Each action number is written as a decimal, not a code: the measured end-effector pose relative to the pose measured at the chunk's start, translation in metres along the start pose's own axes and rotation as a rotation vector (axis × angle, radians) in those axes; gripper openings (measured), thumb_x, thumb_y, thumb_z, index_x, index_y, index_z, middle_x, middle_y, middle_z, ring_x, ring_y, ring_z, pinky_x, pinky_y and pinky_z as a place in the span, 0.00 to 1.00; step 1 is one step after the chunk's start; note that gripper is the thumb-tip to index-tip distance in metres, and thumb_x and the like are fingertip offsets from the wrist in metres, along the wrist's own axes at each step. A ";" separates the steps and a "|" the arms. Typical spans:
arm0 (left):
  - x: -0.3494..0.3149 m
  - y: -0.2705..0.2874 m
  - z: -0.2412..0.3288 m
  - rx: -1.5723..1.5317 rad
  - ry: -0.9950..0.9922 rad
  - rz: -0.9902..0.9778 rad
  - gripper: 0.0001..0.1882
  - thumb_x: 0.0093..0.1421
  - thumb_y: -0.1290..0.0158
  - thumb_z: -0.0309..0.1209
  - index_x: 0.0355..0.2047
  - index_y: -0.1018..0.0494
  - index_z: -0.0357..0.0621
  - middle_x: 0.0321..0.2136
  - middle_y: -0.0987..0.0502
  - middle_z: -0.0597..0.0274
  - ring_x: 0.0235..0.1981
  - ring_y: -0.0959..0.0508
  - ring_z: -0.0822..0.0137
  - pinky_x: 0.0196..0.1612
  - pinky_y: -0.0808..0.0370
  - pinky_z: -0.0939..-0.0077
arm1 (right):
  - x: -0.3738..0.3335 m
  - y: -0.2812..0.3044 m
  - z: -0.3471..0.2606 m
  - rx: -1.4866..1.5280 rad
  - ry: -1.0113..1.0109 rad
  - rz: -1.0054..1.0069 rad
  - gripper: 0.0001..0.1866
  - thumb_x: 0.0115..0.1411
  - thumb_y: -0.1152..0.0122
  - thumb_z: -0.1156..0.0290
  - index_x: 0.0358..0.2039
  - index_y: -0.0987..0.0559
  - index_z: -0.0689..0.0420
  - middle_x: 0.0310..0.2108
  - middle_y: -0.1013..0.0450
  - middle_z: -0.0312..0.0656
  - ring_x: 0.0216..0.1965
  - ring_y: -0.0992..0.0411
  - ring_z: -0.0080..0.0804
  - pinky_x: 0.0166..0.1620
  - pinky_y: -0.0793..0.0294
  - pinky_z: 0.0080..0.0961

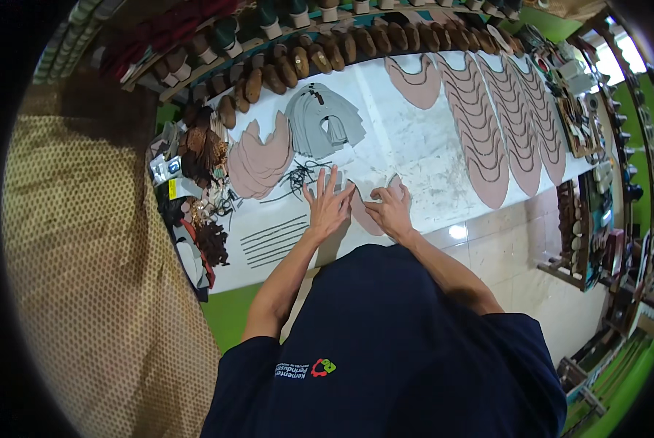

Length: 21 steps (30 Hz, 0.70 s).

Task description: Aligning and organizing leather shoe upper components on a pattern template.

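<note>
A pink U-shaped cut piece (365, 217), looking like a shoe upper, lies on the white table between my hands. My left hand (329, 208) has its fingers spread flat, the thumb side at the piece's left arm. With fingers curled and pinched together, my right hand (390, 212) is at the piece's inner edge and right arm; whether a thin strip is between its fingertips is too small to tell. Beyond my left hand is a tangle of dark thin strips (301, 177). Several straight dark strips (274, 241) lie in a row left of my left forearm.
Overlapping pink U-shaped pieces (480, 164) with dark edging form columns at the right of the white table (422, 139). Grey U-shaped pieces (316, 120) and plain pink pieces (257, 164) are stacked left. Brown shoe lasts (319, 57) line the back; scraps (209, 237) crowd the left edge.
</note>
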State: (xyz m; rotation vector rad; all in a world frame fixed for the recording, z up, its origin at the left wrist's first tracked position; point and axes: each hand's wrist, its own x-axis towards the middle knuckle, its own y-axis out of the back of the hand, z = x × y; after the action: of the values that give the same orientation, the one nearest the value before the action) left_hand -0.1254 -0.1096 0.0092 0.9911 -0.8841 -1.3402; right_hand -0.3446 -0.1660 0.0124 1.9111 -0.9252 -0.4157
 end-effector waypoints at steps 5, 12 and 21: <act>0.004 0.000 -0.012 0.019 -0.083 -0.012 0.20 0.69 0.46 0.39 0.61 0.21 0.72 0.80 0.54 0.55 0.79 0.55 0.43 0.67 0.59 0.13 | -0.002 -0.013 -0.007 -0.059 -0.036 0.038 0.09 0.60 0.31 0.64 0.40 0.09 0.42 0.45 0.25 0.29 0.55 0.29 0.29 0.70 0.50 0.66; 0.011 0.000 -0.020 -0.034 -0.090 -0.059 0.22 0.66 0.42 0.40 0.60 0.21 0.74 0.80 0.55 0.55 0.79 0.56 0.43 0.66 0.59 0.13 | 0.006 -0.012 -0.003 -0.219 0.067 -0.029 0.09 0.60 0.34 0.63 0.40 0.10 0.42 0.45 0.24 0.28 0.55 0.28 0.27 0.73 0.54 0.67; 0.010 -0.007 -0.016 -0.089 -0.061 -0.016 0.24 0.62 0.39 0.36 0.60 0.24 0.60 0.80 0.54 0.53 0.80 0.56 0.47 0.68 0.58 0.16 | -0.007 -0.003 -0.009 -0.141 -0.110 0.053 0.29 0.61 0.32 0.60 0.64 0.23 0.44 0.69 0.35 0.40 0.71 0.40 0.43 0.72 0.54 0.66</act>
State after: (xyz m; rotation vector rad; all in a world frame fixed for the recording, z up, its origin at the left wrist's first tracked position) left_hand -0.1125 -0.1183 -0.0036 0.8940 -0.8566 -1.4178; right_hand -0.3422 -0.1547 0.0137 1.7459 -0.9896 -0.5450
